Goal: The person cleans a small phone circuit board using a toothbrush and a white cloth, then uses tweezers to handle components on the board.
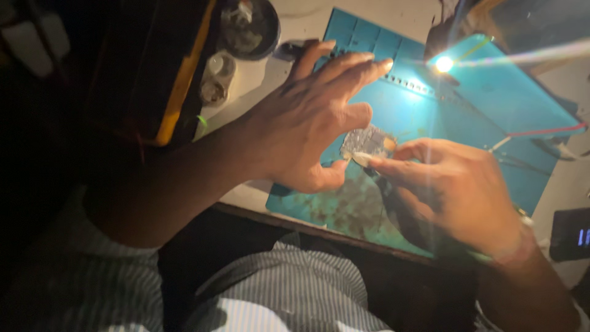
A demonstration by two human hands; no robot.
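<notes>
A small grey square component (pixel 367 141), a flat chip or board piece, lies on a teal work mat (pixel 491 98). My left hand (pixel 313 117) hovers over it with fingers spread, thumb and index tip touching its left edges. From the right comes my right hand (pixel 458 190), its fingers pinched on a thin dark tool (pixel 386 184) whose tip meets the component's lower edge.
A bright lamp spot (pixel 444 63) glares on the mat. A red wire (pixel 544 130) crosses the mat's right side. A dark round container (pixel 249 27) and small white jar (pixel 215 77) stand at the back left. A dark device with a lit display (pixel 571 233) sits right.
</notes>
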